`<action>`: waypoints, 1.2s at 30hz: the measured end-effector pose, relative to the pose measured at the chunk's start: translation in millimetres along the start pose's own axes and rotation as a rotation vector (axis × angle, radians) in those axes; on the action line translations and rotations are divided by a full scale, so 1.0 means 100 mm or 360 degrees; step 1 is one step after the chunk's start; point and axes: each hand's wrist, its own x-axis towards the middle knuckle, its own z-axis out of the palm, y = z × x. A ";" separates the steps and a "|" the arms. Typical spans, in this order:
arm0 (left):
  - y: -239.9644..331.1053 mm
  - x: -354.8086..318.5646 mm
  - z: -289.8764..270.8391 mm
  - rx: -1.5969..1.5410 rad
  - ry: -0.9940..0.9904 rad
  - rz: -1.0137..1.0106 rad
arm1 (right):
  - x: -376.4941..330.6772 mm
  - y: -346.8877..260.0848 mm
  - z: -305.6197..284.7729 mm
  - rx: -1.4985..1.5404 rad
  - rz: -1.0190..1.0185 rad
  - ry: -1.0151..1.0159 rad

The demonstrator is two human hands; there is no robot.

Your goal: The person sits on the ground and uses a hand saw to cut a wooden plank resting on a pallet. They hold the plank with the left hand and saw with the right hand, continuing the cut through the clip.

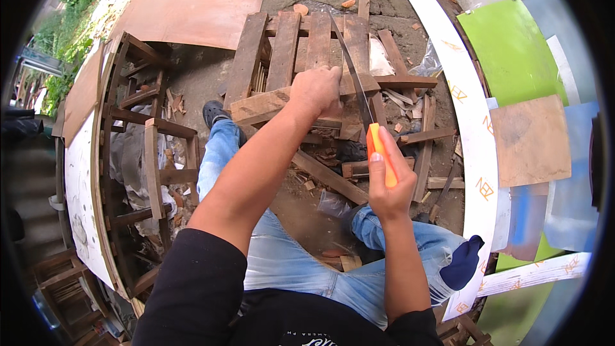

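My right hand [391, 182] is closed around the orange handle [379, 147] of a handsaw. Its long dark blade [351, 64] points away from me and crosses a thick wooden beam [259, 107] near the beam's right end. To the left of the blade, my left hand [317, 91] presses down on the beam with its fingers curled over it. The beam lies crosswise over the near end of a slatted wooden bench [280, 51]. How deep the blade sits in the wood I cannot tell.
Timber offcuts [330, 176] lie below the beam, and more planks [423, 147] at the right. Wooden frames [154, 160] stand on the left. A white board [471, 134] runs along the right, with green and brown sheets beyond. A brown panel [186, 16] lies behind left.
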 end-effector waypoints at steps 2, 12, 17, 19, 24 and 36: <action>0.05 -0.03 0.01 0.0017 -0.0042 -0.0039 | -0.18 -0.07 -0.07 0.0025 0.0076 0.0016; 0.04 0.01 0.00 -0.0076 -0.0022 -0.0029 | -1.32 -0.35 -0.90 -0.0256 0.0258 -0.0109; 0.09 -0.03 0.01 -0.0101 0.0021 0.0103 | -0.12 -0.08 -0.30 -0.0111 0.0050 -0.0028; 0.08 -0.02 -0.02 -0.0078 0.0040 0.0004 | 0.15 0.04 -0.10 -0.0108 -0.0040 -0.0020; 0.09 -0.02 -0.02 -0.0064 -0.0035 -0.0016 | 0.08 0.02 0.01 -0.0055 -0.0053 0.0014; 0.08 0.04 -0.06 -0.0054 -0.0036 -0.0061 | -1.48 -0.22 -0.86 -0.0217 0.0283 -0.0034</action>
